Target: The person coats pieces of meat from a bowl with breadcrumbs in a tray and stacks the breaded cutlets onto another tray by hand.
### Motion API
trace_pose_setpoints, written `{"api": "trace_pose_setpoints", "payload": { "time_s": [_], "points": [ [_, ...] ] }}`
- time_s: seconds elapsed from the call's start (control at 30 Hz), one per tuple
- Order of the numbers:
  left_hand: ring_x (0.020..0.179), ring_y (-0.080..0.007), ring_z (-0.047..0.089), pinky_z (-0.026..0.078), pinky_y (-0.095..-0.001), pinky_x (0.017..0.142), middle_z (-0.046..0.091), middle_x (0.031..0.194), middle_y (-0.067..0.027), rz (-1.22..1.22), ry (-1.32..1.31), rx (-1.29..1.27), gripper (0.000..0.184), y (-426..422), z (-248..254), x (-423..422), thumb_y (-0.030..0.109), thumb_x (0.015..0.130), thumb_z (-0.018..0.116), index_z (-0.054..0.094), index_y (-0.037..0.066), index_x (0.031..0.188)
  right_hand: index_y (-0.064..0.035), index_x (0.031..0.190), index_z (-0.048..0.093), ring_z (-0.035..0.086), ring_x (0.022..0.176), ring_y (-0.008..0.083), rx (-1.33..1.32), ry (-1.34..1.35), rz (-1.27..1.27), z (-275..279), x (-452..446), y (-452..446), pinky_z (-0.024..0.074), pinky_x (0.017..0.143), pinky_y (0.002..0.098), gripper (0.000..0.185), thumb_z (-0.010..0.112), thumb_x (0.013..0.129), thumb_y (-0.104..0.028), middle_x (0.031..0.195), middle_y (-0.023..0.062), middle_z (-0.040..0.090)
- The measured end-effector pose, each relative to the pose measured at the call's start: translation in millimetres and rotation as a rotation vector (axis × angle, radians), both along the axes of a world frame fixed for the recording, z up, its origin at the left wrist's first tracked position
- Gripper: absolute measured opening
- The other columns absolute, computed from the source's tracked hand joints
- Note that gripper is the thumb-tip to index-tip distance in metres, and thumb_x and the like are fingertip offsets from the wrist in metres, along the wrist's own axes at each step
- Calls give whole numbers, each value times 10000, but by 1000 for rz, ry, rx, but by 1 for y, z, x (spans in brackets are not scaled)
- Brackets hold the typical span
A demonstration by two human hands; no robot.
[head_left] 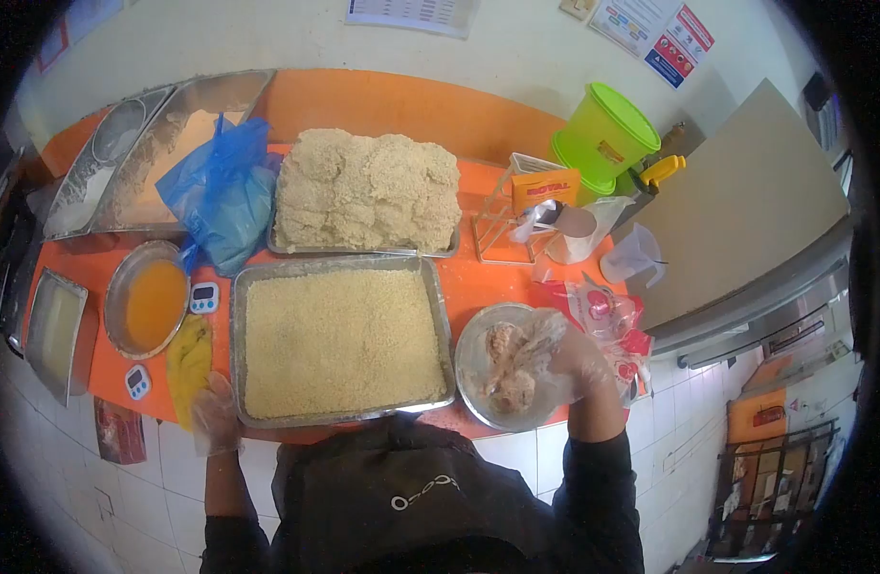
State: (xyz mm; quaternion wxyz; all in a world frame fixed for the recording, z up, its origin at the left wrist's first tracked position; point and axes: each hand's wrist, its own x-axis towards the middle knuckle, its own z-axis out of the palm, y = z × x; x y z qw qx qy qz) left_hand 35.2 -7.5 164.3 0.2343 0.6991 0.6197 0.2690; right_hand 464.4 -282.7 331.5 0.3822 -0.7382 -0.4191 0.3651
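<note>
My right hand (564,356), in a clear plastic glove, reaches into a round metal bowl (470,378) at the right of the table. Its fingers close on pinkish raw meat (512,390), partly covered by the loose glove. My left hand (216,413), also gloved, rests at the table's front edge with nothing visible in it. It lies beside a yellow cloth (188,359) and the near left corner of a metal tray (342,417). Pale crumbs (344,335) fill that tray in a level layer.
Behind stands a second tray heaped with crumb mixture (368,187). At left are a blue bag (224,196), an orange liquid bowl (153,301), flour bins (162,158) and two timers (203,298). A wire rack (505,220), green bucket (607,134) and plastic jug (633,254) stand right.
</note>
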Motion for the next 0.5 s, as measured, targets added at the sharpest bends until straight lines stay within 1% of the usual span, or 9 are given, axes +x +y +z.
{"api": "trace_pose_setpoints", "payload": {
  "time_s": [0.1, 0.13, 0.17, 0.23, 0.27, 0.33, 0.37, 0.47, 0.5],
  "points": [
    [605, -418, 579, 397, -498, 552, 573, 624, -237, -35, -41, 81, 653, 12, -49, -13, 526, 938, 347, 581, -29, 686, -43, 1111, 569, 604, 919, 151, 128, -163, 116, 10, 6, 18, 497, 810, 306, 470, 750, 678, -24, 1021, 37, 620],
    [619, -421, 585, 403, -496, 559, 581, 638, -237, -45, -40, 114, 630, 15, -46, -15, 509, 939, 356, 587, -24, 694, -50, 1053, 583, 600, 889, 162, 194, -253, 137, 13, 3, 28, 491, 786, 314, 396, 739, 690, -39, 970, 36, 618],
    [633, -422, 590, 409, -492, 566, 587, 652, -235, -45, 84, 106, 609, 15, -42, -18, 496, 940, 359, 593, -17, 707, -58, 995, 596, 595, 858, 173, 258, -348, 152, 17, -1, 38, 485, 762, 322, 321, 728, 702, -54, 919, 34, 616],
    [662, -424, 598, 421, -486, 580, 600, 681, -230, -32, 334, 86, 569, -2, 2, -3, 469, 941, 365, 606, -2, 733, -76, 867, 627, 581, 790, 204, 377, -523, 191, 40, -25, 59, 464, 712, 350, 140, 691, 750, -118, 803, 28, 614],
    [667, -418, 601, 423, -486, 583, 602, 688, -231, -24, 293, 71, 568, -5, 8, -2, 467, 944, 361, 611, 0, 741, -82, 826, 637, 575, 765, 212, 433, -607, 209, 49, -37, 68, 455, 695, 360, 87, 673, 774, -141, 763, 25, 613],
    [676, -406, 606, 426, -486, 590, 606, 704, -231, -16, 206, 42, 566, -5, 11, -2, 464, 950, 354, 622, 4, 756, -80, 832, 634, 571, 753, 205, 517, -757, 252, 55, -55, 80, 447, 686, 361, 75, 633, 823, -154, 759, 19, 611],
    [689, -386, 615, 426, -491, 597, 605, 719, -236, -46, 187, 42, 570, 0, -5, -10, 456, 953, 362, 629, -9, 760, -82, 839, 629, 575, 771, 210, 433, -666, 248, 49, -60, 83, 453, 691, 360, 71, 632, 822, -151, 774, 27, 608],
    [714, -380, 617, 430, -488, 607, 607, 740, -231, -30, 184, 297, 534, 9, -17, -15, 424, 961, 390, 638, -15, 783, -87, 858, 613, 587, 822, 227, 171, -399, 235, -3, -73, 79, 471, 705, 356, 69, 630, 819, -141, 822, 54, 597],
    [723, -381, 618, 438, -483, 614, 614, 757, -229, -52, 362, 362, 492, 14, -18, -13, 397, 961, 403, 639, -12, 824, -89, 865, 608, 591, 840, 233, 83, -310, 229, -21, -77, 78, 477, 709, 354, 72, 629, 817, -138, 838, 63, 593]
  ]
}}
